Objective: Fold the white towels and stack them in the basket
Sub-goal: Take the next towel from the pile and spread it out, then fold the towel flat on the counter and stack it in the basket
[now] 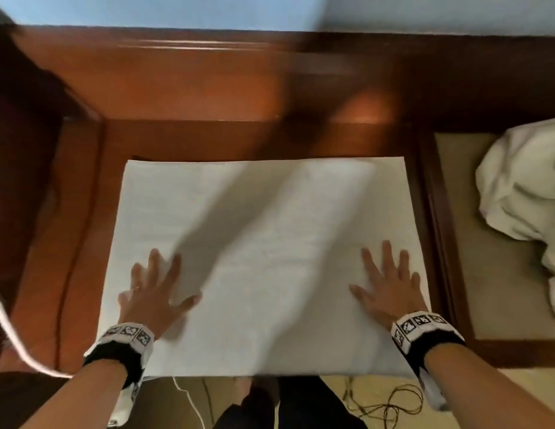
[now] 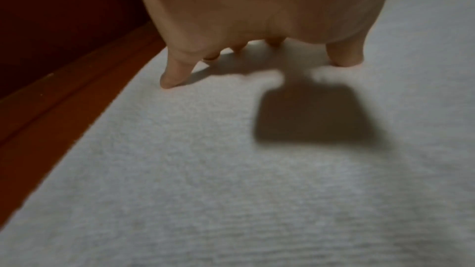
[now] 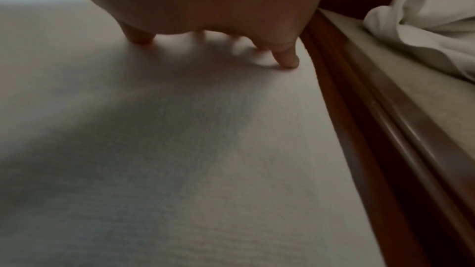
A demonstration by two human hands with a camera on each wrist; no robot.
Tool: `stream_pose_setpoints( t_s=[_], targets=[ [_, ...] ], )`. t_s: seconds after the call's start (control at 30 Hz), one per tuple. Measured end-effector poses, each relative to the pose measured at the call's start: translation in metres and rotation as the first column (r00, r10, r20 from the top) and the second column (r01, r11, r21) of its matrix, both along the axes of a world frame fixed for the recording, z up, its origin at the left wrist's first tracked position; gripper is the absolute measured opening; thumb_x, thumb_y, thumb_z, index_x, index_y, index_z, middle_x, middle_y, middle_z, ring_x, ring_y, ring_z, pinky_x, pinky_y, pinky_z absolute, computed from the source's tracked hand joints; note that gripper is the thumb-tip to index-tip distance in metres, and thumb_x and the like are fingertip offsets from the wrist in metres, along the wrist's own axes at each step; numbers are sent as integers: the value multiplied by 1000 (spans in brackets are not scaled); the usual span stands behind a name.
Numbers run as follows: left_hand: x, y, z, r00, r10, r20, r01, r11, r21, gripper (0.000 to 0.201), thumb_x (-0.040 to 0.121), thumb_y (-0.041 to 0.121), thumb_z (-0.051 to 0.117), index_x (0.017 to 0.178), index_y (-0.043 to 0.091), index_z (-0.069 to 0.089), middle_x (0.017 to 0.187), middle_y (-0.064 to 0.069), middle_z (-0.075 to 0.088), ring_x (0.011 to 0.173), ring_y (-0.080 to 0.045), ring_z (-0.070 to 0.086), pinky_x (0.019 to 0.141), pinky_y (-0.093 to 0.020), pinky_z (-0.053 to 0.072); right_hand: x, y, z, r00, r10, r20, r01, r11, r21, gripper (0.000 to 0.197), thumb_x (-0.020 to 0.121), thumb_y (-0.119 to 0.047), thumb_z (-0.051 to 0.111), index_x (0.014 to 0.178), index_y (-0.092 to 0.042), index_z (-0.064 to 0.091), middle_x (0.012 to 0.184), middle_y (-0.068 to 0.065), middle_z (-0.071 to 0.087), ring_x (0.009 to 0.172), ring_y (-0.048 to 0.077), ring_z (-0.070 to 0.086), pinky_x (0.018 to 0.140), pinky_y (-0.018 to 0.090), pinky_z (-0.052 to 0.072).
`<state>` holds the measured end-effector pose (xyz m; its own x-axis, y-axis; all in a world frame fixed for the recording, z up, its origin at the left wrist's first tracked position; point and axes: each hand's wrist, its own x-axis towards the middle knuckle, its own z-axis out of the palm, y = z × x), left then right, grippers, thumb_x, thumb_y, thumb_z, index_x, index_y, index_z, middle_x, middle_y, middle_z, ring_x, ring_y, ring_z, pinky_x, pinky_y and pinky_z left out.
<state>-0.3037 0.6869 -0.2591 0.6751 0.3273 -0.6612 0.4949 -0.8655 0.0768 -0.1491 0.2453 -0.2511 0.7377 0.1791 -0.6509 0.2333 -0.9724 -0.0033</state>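
Observation:
A white towel [image 1: 270,243] lies spread flat on a reddish wooden table [image 1: 183,88]; its near edge hangs at the table's front. My left hand [image 1: 152,292] rests palm down with fingers spread on the towel's near left part. My right hand [image 1: 390,283] lies the same way on its near right part. In the left wrist view the fingertips [image 2: 169,82] touch the towel [image 2: 231,170]. The right wrist view shows fingertips [image 3: 287,62] touching the towel [image 3: 180,149] close to its right edge. No basket is in view.
A crumpled pile of white towels [image 1: 527,205] lies on a beige surface [image 1: 486,274] to the right, also visible as the pile [image 3: 424,21]. A dark wooden rail [image 1: 437,227] separates it from the table. A white cable [image 1: 10,329] and thin cords [image 1: 384,404] lie on the floor near my legs.

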Motion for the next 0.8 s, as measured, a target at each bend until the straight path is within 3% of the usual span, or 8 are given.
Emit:
stream_pose_setpoints(
  t_s=[0.13,0.23,0.37,0.47,0.53,0.63,0.8],
  targets=[
    [29,21,-8,1000,0,-5,0,1000,16,107,57,104,13,147,56,-22,162,4,-30,150,-44,-12,107,-78,21,25,10,-3,998,13,55,-13,1000,-7,83,85,-78,16,142,-42,-33,154,3,-40,146,44,-18,114,67,14],
    [79,43,-12,999,-11,40,11,1000,-1,104,65,97,34,147,58,-17,162,11,-27,151,-38,-13,109,-77,15,64,22,-14,993,19,116,-16,1000,-27,84,86,-77,16,148,-39,-25,158,5,-32,146,45,-15,114,67,13],
    [122,55,-3,984,17,176,-9,999,-47,104,74,83,53,156,44,4,166,8,-16,153,-28,-8,115,-69,13,106,38,-12,990,-48,135,48,999,2,80,90,-73,26,152,-39,-11,161,5,-23,148,42,-12,115,65,13],
    [91,37,5,985,49,166,-45,998,-32,103,74,82,50,155,47,-4,166,3,-19,153,-28,-11,116,-69,10,81,41,0,991,-54,125,48,998,45,78,92,-68,30,154,-37,-6,161,8,-24,148,38,-15,117,63,12],
    [53,18,11,998,10,67,-8,1000,-25,101,72,88,40,148,57,-17,160,7,-34,151,-31,-18,114,-72,9,40,35,6,998,-9,62,5,998,65,78,91,-71,27,152,-42,-12,157,5,-34,147,37,-21,117,63,7],
    [18,3,11,999,-9,-36,8,999,-42,97,71,93,29,141,59,-30,151,6,-49,148,-39,-23,112,-75,11,2,24,8,999,24,-49,-22,999,37,81,86,-78,16,146,-45,-27,150,3,-47,143,40,-30,117,64,4],
    [63,21,0,1000,-18,-3,18,1000,14,98,70,93,31,145,59,-20,158,6,-37,149,-43,-18,108,-78,17,48,34,-6,997,50,50,-51,999,12,83,84,-80,13,148,-43,-24,155,7,-38,144,45,-23,116,66,1]
  ],
)
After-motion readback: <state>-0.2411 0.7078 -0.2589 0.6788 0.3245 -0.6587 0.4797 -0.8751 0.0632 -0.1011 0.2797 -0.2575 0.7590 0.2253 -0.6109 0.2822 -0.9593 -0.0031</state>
